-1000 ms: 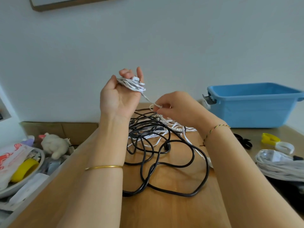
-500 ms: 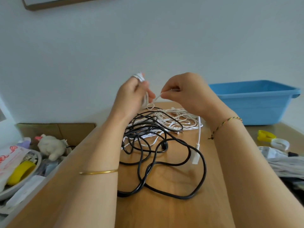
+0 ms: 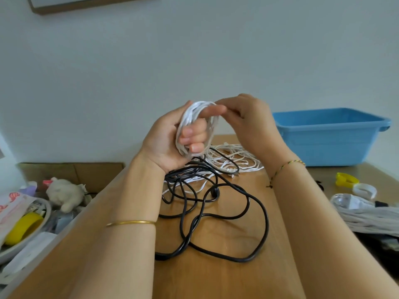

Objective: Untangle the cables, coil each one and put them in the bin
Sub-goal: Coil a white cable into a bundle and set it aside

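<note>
The left grip (image 3: 170, 137) is curling its fingers through the white coil (image 3: 188, 117), and the right grip (image 3: 248, 124) is pinching the coil's top. Below them, a black cable (image 3: 214, 192) and a loose white cable (image 3: 241, 160) are lying tangled on the worktop (image 3: 216, 277). The blue bin (image 3: 328, 139) is sitting at the far right.

White coil (image 3: 188, 117) rings left hand (image 3: 164, 143); tangled cables (image 3: 224, 167) lie near upright blue bin (image 3: 328, 145).

Head view, down onto table (image 3: 216, 277)
</note>
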Demonstrator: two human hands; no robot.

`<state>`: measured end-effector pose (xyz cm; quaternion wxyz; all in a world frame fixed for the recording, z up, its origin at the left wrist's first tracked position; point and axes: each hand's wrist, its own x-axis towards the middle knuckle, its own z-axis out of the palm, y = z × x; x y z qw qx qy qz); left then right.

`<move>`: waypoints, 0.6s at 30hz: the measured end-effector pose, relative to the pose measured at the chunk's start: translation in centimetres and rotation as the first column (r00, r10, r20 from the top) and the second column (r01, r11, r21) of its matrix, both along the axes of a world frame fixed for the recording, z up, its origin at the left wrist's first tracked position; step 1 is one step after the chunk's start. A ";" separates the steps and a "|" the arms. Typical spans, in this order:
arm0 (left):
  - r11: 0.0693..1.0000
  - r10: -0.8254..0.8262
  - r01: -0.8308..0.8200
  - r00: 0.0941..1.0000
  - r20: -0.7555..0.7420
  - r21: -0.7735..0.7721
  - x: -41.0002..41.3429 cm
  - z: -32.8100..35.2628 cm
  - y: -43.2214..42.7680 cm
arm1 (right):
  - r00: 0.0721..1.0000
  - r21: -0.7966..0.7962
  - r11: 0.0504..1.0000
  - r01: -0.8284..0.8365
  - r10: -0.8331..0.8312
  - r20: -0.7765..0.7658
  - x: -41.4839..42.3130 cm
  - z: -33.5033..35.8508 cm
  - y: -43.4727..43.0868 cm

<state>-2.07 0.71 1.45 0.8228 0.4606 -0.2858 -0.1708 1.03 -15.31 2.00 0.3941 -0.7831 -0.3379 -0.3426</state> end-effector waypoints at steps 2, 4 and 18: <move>0.988 -0.019 0.013 0.999 -0.040 -0.155 0.1 -0.1 0.2 | 0.996 -0.114 0.993 -0.015 0.006 -0.084 -0.1 -0.3 0.9; 0.948 0.114 -0.139 0.988 -0.105 -0.286 0.0 0.1 0.2 | 0.984 -0.286 0.958 -0.029 -0.023 -0.178 -0.3 -0.4 1.7; 0.404 0.899 -0.912 0.410 0.156 0.071 0.7 0.1 -2.4 | 0.889 -0.609 0.750 -0.258 -0.064 -0.454 -2.9 1.2 0.5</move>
